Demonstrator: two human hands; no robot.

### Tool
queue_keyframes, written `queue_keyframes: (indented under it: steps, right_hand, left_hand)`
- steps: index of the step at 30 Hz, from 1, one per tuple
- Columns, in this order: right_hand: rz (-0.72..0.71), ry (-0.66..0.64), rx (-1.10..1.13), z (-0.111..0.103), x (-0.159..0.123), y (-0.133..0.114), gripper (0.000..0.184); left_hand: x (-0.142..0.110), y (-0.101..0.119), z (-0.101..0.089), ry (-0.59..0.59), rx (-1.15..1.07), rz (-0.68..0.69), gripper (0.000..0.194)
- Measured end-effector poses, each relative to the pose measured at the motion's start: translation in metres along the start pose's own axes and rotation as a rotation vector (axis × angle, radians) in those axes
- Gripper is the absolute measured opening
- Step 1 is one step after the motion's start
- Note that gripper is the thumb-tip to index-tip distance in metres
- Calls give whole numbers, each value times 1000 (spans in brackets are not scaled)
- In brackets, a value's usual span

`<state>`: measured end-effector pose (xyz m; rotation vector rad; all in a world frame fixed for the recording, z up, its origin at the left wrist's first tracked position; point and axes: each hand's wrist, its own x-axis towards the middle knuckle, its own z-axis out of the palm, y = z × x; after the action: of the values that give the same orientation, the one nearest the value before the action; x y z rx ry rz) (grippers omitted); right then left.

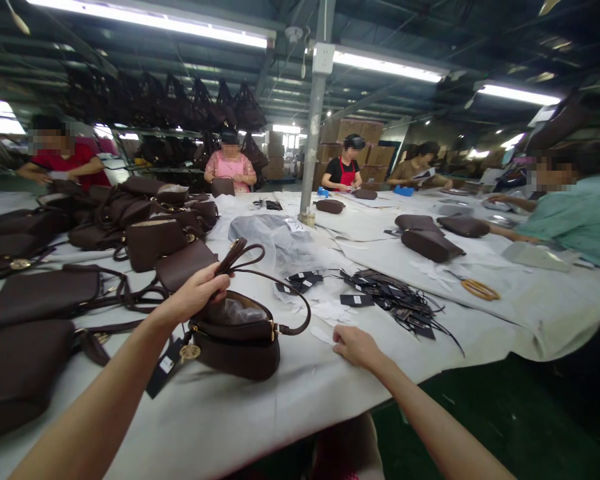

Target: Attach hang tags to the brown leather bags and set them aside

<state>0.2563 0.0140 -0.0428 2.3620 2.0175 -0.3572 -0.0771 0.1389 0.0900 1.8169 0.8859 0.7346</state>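
My left hand (203, 290) is closed around the bunched strap (245, 250) of a dark brown handbag (240, 347). The bag stands on the table with its top unzipped, and clear plastic stuffing (240, 311) shows inside. A round gold charm (190, 351) and a black hang tag (164, 368) hang at its left end. To the right of the bag, my right hand (355, 345) rests low over the table, fingers curled together beside a white paper scrap (323, 335). What those fingers hold, if anything, is hidden.
Brown handbags (35, 293) crowd the left side. Beyond my right hand lies a heap of black tags (400, 300) with cords. Scissors (480, 289) with orange handles lie farther right. A grey post (314, 133) rises from the table (300, 413). Several co-workers sit around it.
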Motion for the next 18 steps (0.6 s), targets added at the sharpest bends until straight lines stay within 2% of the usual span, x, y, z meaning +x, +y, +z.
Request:
queue_keyframes:
  steps: [3, 5, 9, 11, 15, 18]
  right_hand:
    - [-6, 28, 15, 4, 0, -4, 11]
    - [1, 60, 43, 5, 0, -7, 17]
    - [12, 96, 175, -6, -8, -5, 20]
    - [14, 88, 422, -17, -19, -5, 19]
    - [-10, 68, 1085, -42, -45, -15, 22]
    - [-64, 69, 1230, -58, -60, -32, 31]
  left_hand:
    - [-1, -1, 0, 4, -28, -2, 24]
    - [-2, -1, 0, 9, -38, -7, 24]
    - [-4, 1, 0, 20, -60, -10, 23]
    - [-5, 3, 1, 28, -71, -16, 24]
    - [-4, 4, 2, 40, -119, -2, 25]
    - [-2, 0, 2, 42, -160, 18, 24]
